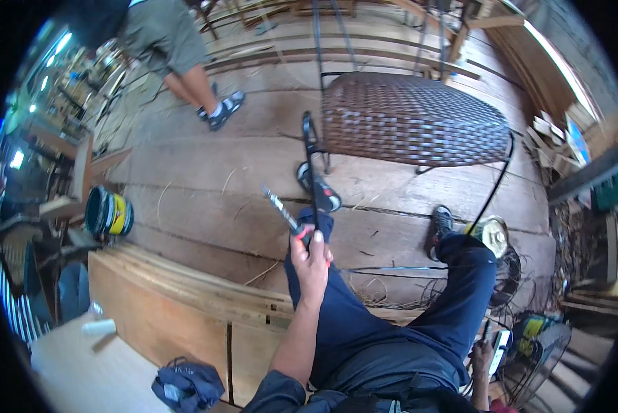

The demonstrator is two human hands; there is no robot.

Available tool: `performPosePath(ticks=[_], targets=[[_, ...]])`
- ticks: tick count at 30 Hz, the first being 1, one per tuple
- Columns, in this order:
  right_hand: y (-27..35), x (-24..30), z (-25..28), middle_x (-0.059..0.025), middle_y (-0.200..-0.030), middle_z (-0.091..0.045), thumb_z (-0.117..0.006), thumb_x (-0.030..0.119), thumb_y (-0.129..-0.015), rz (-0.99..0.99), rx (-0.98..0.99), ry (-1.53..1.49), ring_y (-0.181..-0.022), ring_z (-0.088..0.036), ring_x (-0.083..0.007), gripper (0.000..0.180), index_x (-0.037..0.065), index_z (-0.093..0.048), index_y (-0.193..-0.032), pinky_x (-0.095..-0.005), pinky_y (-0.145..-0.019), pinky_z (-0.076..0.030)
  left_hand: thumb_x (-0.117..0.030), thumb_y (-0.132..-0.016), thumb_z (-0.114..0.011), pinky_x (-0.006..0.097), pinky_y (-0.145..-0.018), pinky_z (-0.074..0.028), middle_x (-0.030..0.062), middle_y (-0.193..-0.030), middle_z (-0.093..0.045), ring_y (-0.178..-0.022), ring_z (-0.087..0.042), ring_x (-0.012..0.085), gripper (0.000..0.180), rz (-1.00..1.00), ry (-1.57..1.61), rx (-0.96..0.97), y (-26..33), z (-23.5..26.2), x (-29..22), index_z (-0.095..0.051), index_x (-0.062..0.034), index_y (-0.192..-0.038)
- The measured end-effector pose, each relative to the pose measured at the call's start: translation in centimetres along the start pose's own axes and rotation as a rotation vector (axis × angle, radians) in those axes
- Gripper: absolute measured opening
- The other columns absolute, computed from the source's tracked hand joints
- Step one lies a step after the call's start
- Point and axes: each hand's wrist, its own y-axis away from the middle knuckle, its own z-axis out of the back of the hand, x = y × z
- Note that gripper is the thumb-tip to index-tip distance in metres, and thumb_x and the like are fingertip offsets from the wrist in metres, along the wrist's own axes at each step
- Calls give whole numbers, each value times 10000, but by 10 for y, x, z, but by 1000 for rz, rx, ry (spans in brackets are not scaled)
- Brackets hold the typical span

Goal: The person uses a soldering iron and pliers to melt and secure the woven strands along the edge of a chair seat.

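My left hand [310,265] is closed round the red-and-black handle of a hand tool [281,209]. Its silver shaft points up and to the left; the exact kind is unclear. Just beside that hand runs a thin black leg of a metal frame with a brown woven seat [412,120], which stands in front of my knees. Low on the right, my right hand [482,354] hangs beside my thigh, fingers curled, with a dark bit sticking up from it that I cannot make out. A narrow white object [502,345] lies right next to it.
A person in shorts and sandals [216,113] stands at the far left. A dark bucket with a yellow label [109,212] is on the left, near wooden boards [164,296]. A dark cloth bag [187,384] lies lower left. Loose strands [505,275] and a round tin [491,236] sit by my right leg.
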Motion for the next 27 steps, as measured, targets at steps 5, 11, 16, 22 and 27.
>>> performPosePath(ticks=[5, 11, 16, 22, 27], targets=[[38, -61, -9, -170, -669, -544, -628, 196, -795, -99, 38, 582, -658, -585, -258, 201, 13, -549, -817, -389, -627, -462, -49, -960, -488, 266, -599, -466, 21, -907, -505, -697, -518, 103, 180, 141, 43, 236, 57, -43, 11, -464, -93, -1133], [55, -81, -27, -232, -855, -628, -565, 298, -898, -74, -36, 576, -862, -614, -427, 276, 25, -600, -925, -484, -697, -468, 12, -941, -518, 267, -710, -490, 23, -1025, -502, -805, -541, 102, 343, 141, 16, 545, 90, -97, 17, -447, -44, -1272], [68, -76, -47, -216, -982, -604, -544, 304, -931, -146, -102, 519, -891, -597, -416, 279, 40, -563, -1020, -488, -734, -471, -75, -957, -560, 230, -653, -462, 12, -942, -520, -737, -517, 71, 346, 39, -201, 741, 101, -124, 16, -473, -48, -1291], [76, -58, -43, -192, -980, -558, -611, 234, -833, -209, -43, 406, -921, -567, -406, 291, 45, -548, -1044, -443, -774, -452, -189, -979, -546, 220, -561, -426, -7, -810, -489, -644, -477, 50, 314, -69, -423, 873, 113, -143, 27, -486, -35, -1247], [80, -69, -54, -195, -996, -561, -585, 237, -859, -228, -140, 273, -936, -569, -403, 281, 44, -547, -1060, -452, -792, -452, -180, -978, -523, 351, -850, -473, 148, -1052, -599, -886, -593, 263, 403, 320, -387, 822, 116, -137, 33, -459, -3, -1334]])
